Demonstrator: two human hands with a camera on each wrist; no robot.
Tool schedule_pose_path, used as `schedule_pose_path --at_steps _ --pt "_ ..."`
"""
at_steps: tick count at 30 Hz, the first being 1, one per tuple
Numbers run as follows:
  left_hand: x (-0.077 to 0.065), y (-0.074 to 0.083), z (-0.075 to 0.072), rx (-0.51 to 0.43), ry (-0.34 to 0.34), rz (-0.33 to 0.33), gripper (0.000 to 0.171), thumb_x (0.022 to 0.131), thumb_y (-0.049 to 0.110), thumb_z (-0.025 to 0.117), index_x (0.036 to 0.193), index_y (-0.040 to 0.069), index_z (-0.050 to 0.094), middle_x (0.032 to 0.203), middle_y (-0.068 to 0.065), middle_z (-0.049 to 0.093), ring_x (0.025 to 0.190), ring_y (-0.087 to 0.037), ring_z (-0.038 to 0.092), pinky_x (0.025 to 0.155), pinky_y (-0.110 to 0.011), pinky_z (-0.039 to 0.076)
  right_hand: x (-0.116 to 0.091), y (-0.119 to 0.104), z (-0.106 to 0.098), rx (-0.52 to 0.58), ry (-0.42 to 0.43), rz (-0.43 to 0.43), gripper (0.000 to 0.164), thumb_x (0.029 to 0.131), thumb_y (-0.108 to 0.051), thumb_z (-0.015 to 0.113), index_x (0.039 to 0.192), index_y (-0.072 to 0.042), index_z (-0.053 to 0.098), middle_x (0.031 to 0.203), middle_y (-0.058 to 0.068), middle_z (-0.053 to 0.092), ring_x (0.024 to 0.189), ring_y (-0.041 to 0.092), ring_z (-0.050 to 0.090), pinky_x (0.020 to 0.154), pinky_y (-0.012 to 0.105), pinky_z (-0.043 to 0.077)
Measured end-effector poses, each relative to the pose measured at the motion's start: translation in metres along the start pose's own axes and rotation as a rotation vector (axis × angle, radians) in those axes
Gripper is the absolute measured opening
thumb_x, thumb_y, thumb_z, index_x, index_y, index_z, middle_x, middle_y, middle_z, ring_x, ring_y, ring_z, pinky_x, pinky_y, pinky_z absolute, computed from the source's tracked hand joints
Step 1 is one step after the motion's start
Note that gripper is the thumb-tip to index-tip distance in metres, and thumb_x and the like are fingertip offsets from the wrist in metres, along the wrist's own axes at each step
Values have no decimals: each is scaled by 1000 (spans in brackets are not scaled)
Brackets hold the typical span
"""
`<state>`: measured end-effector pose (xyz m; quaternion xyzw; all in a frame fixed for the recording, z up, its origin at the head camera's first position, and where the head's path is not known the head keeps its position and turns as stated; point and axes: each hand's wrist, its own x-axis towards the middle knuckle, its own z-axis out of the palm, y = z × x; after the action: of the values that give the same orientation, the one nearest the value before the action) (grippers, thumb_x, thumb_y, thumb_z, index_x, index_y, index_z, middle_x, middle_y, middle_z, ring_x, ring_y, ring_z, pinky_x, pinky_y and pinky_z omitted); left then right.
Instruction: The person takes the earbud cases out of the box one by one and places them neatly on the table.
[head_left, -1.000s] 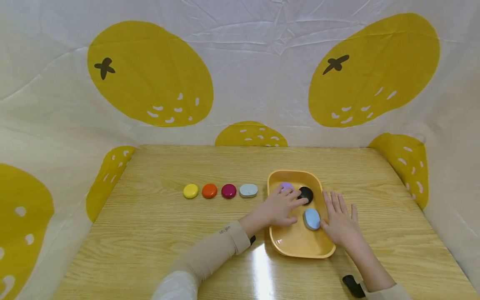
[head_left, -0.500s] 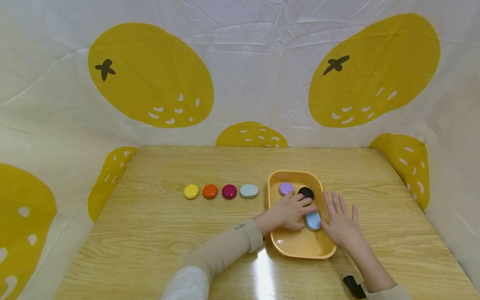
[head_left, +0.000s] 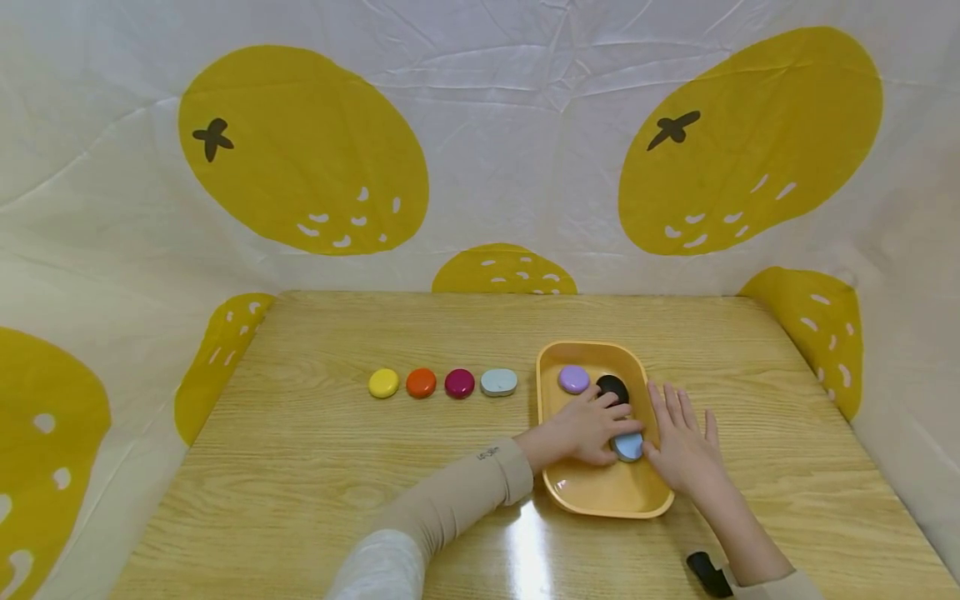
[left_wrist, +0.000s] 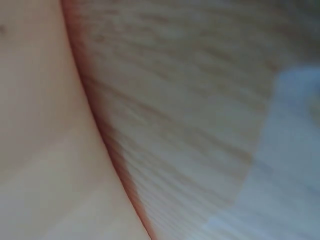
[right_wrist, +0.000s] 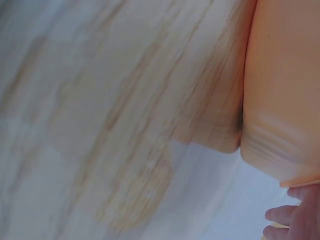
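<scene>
Orange tray (head_left: 600, 492) — three pieces (head_left: 574, 379) inside, four outside; left hand (head_left: 588, 429), right hand (head_left: 686, 450) — both grips spread apart.

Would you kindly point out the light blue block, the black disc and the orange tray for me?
Light blue block (head_left: 629, 446): head view, on the exposed part of its top.
Black disc (head_left: 614, 386): head view, on its uncovered far part.
Orange tray (head_left: 603, 493): head view, on its bare floor at the near end.
</scene>
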<state>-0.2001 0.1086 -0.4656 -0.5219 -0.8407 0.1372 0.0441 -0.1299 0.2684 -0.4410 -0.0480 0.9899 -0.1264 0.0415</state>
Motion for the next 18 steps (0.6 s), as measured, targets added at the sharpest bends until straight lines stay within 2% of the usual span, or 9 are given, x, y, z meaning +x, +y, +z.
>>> schedule_pose_path --at_steps 4,18 --pt "0 1 -1 34 5 4 58 85 59 41 139 39 33 135 14 40 117 -9 35 96 -32 27 0 0 1 3 1 -3 81 86 -21 54 147 -9 2 148 27 9 135 42 3 99 65 -4" --pt "-1 1 1 9 48 25 61 83 64 44 137 36 39 134 13 43 117 -10 37 99 -32 29 0 2 2 -5 5 -8 81 87 -22 54 147 -10 2 148 25 9 135 42 4 100 65 -4"
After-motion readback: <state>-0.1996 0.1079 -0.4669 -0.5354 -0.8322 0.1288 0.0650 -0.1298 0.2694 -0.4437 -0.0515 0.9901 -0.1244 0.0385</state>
